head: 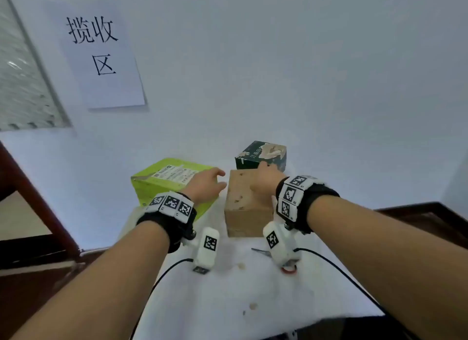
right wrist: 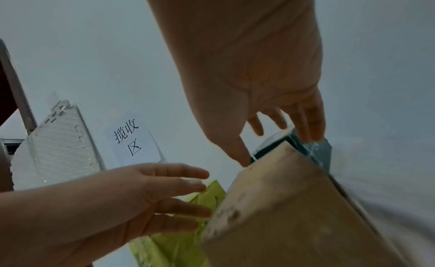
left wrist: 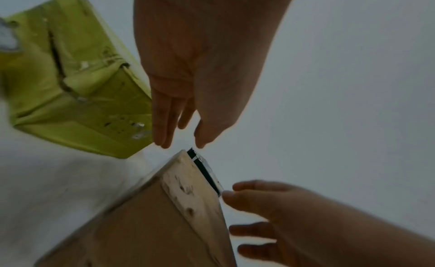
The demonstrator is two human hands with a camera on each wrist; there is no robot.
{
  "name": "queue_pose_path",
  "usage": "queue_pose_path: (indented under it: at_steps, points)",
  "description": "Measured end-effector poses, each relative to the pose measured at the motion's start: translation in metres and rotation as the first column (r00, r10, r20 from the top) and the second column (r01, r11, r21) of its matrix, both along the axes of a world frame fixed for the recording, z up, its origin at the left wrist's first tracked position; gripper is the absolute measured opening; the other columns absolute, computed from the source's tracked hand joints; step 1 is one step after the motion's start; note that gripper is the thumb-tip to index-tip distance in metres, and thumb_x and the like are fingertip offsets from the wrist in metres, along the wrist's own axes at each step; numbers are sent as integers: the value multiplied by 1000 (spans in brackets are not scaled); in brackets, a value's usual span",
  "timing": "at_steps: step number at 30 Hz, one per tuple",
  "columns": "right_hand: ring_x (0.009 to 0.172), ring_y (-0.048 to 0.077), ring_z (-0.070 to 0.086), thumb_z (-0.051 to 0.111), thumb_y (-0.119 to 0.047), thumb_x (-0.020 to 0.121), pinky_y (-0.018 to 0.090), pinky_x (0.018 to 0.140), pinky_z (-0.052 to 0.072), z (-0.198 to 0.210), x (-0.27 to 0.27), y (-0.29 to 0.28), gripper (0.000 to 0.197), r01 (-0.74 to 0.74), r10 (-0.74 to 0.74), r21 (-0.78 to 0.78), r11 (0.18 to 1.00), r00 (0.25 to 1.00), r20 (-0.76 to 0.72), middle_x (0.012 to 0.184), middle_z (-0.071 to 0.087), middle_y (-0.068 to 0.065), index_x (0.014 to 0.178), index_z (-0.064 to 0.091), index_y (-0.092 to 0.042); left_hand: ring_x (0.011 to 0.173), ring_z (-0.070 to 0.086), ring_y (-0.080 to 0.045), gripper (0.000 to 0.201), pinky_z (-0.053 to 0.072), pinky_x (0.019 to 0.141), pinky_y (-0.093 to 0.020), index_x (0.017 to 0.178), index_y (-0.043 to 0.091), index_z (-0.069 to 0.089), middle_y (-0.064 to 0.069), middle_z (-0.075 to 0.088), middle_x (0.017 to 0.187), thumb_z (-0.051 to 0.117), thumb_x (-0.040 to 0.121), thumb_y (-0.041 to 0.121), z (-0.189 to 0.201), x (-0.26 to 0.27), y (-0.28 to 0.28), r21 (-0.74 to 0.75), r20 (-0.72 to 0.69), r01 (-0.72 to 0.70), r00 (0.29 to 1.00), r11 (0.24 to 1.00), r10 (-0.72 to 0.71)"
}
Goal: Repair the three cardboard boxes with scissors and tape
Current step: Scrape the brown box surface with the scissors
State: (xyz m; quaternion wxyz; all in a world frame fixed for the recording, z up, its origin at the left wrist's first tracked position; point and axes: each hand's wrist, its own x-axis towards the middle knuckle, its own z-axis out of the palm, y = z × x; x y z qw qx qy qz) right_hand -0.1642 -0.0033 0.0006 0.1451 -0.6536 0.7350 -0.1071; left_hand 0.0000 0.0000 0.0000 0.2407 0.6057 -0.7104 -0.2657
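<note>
Three boxes stand on the white table: a lime-green box (head: 167, 180) at left, a brown cardboard box (head: 245, 205) in the middle, and a dark green printed box (head: 260, 155) behind it. My left hand (head: 207, 185) hovers between the green and brown boxes with straight fingers (left wrist: 162, 140), holding nothing. My right hand (head: 268, 180) lies over the brown box's far right top, fingers spread. In the right wrist view its thumb tip (right wrist: 242, 159) touches the brown box (right wrist: 294, 206) at the far corner. Scissors (head: 262, 252) lie by the right wrist, partly hidden.
A paper sign (head: 101, 58) hangs on the white wall behind the boxes. Dark wooden furniture stands at left (head: 38, 213) and right (head: 430, 218) of the table (head: 253, 301). Black cables (head: 164, 271) trail from both wrist cameras toward the near edge.
</note>
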Motion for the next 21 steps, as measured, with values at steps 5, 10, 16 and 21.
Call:
queue_pose_path:
  at_steps: [5, 10, 16, 21]
  points:
    - [110, 30, 58, 51, -17, 91, 36, 92, 50, -23, 2, 32, 33, -152, 133, 98, 984, 975, 178, 119, 58, 14, 122, 54, -5, 78, 61, -15, 40, 54, 65, -19, 133, 1, 50, -13, 62, 119, 56, 95, 10, -19, -3, 34, 227, -165, 75, 986, 971, -37]
    - [121, 32, 49, 57, 3, 86, 43, 100, 46, -36, -14, 51, 69, -90, 50, 40, 995, 815, 578, 138, 44, 15, 146, 25, -8, 57, 67, -10, 21, 57, 61, -18, 111, 4, 66, -16, 70, 101, 58, 92, 3, -12, 9, 54, 114, -203, 11, 979, 993, 13]
    - [118, 17, 44, 32, 21, 83, 25, 80, 47, -47, -19, 65, 72, -95, 134, -96, 991, 583, 802, 142, 41, 4, 146, 31, -14, 55, 59, -6, 10, 51, 56, -16, 95, 13, 68, -7, 67, 79, 59, 93, 9, -1, 19, 60, 19, -36, 91, 995, 996, -90]
    - [119, 21, 46, 31, 19, 79, 44, 100, 46, -60, -24, 68, 74, -75, 151, -133, 988, 607, 780, 136, 45, 1, 141, 36, -22, 112, 46, -22, 45, 43, 93, -38, 118, 23, 55, -5, 48, 117, 74, 79, 37, -7, 22, 45, -398, 110, -93, 983, 913, 148]
